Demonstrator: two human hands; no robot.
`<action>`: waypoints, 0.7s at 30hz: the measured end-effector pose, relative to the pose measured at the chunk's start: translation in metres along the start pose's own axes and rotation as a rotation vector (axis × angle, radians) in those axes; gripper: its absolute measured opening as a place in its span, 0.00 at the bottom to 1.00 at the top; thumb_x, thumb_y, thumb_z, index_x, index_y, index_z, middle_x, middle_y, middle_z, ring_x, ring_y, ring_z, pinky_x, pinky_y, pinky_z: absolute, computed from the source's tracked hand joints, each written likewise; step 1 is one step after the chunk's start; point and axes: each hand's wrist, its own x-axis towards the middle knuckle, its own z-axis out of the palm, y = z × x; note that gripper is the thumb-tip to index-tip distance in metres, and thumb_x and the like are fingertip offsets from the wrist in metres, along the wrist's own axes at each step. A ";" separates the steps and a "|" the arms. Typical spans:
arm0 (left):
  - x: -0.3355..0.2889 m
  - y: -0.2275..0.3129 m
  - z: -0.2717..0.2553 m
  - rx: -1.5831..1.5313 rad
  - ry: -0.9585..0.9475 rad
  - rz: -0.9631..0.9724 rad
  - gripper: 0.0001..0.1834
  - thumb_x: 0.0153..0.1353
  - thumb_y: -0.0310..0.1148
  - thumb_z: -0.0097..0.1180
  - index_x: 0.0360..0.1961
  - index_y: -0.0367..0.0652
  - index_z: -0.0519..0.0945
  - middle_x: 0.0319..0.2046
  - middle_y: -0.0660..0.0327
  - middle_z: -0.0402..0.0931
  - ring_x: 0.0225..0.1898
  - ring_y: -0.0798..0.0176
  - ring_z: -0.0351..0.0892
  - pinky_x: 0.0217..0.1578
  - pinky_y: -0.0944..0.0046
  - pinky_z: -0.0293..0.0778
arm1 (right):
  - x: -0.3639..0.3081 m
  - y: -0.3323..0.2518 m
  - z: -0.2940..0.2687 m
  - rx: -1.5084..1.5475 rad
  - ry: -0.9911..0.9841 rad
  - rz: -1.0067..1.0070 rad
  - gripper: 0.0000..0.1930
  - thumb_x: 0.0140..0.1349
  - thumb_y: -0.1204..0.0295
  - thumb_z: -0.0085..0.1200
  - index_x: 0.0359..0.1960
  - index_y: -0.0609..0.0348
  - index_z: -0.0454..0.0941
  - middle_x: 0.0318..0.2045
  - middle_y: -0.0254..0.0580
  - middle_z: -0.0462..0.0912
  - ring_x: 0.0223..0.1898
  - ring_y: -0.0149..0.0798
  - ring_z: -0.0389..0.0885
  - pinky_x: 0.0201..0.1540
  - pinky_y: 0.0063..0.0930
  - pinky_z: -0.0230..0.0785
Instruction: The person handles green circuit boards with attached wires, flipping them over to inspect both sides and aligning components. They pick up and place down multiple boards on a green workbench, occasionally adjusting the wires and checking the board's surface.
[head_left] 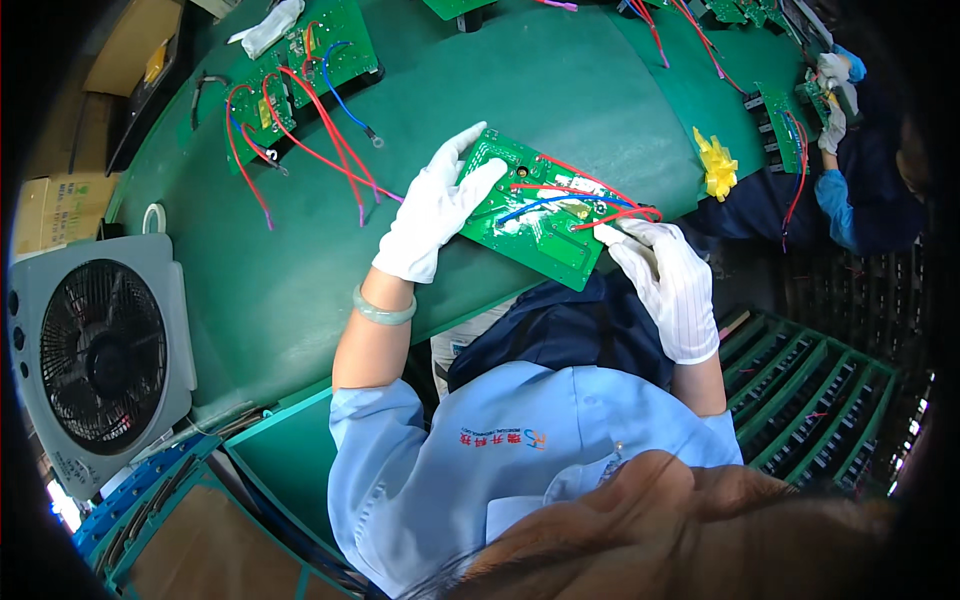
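By the left hand (437, 210), gloved in white cloth, the left end of a rectangular circuit board (533, 238) is being gripped, the thumb being pressed on its glossy green face. The right hand (665, 280), likewise gloved, is being held narrow at the board's right edge; whether anything is being pinched cannot be told. The board is being tilted over the near edge of the smooth green tabletop (450, 80), thin red wires (572, 190) and a blue wire (545, 207) being curved across it. Farther right, a crinkled yellow bundle (714, 165) is lying; at far left, a boxy grey fan (105, 350) is standing.
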 end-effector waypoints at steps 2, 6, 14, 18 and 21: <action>-0.003 0.002 0.000 -0.013 -0.029 0.020 0.32 0.64 0.37 0.60 0.66 0.36 0.64 0.51 0.60 0.76 0.48 0.71 0.75 0.51 0.69 0.72 | 0.004 0.001 0.001 -0.029 -0.040 -0.036 0.14 0.55 0.67 0.66 0.39 0.58 0.77 0.33 0.43 0.83 0.31 0.44 0.83 0.31 0.32 0.76; -0.006 0.007 -0.001 0.017 -0.070 0.007 0.32 0.64 0.35 0.61 0.66 0.37 0.64 0.53 0.59 0.75 0.51 0.70 0.74 0.53 0.68 0.72 | 0.006 0.005 0.003 -0.009 -0.067 -0.067 0.13 0.56 0.67 0.66 0.36 0.60 0.76 0.33 0.42 0.84 0.31 0.43 0.83 0.31 0.31 0.75; -0.006 0.009 -0.001 -0.046 -0.113 0.020 0.32 0.64 0.33 0.60 0.67 0.38 0.63 0.53 0.59 0.75 0.52 0.69 0.74 0.55 0.66 0.71 | 0.007 0.003 0.003 -0.018 -0.116 -0.062 0.12 0.56 0.68 0.65 0.36 0.60 0.77 0.33 0.42 0.84 0.31 0.42 0.84 0.30 0.31 0.75; -0.006 0.007 -0.001 -0.156 -0.142 -0.015 0.33 0.65 0.29 0.59 0.68 0.38 0.60 0.54 0.59 0.73 0.53 0.69 0.74 0.56 0.67 0.71 | 0.006 0.002 0.006 0.011 -0.126 -0.031 0.11 0.56 0.73 0.65 0.37 0.63 0.77 0.34 0.47 0.83 0.33 0.45 0.84 0.34 0.31 0.76; -0.008 0.010 0.001 -0.333 -0.150 -0.071 0.33 0.65 0.27 0.57 0.69 0.38 0.59 0.55 0.59 0.72 0.53 0.69 0.74 0.56 0.67 0.71 | 0.006 0.005 0.010 0.011 -0.099 -0.047 0.12 0.57 0.71 0.65 0.38 0.62 0.78 0.33 0.46 0.83 0.32 0.46 0.84 0.34 0.32 0.76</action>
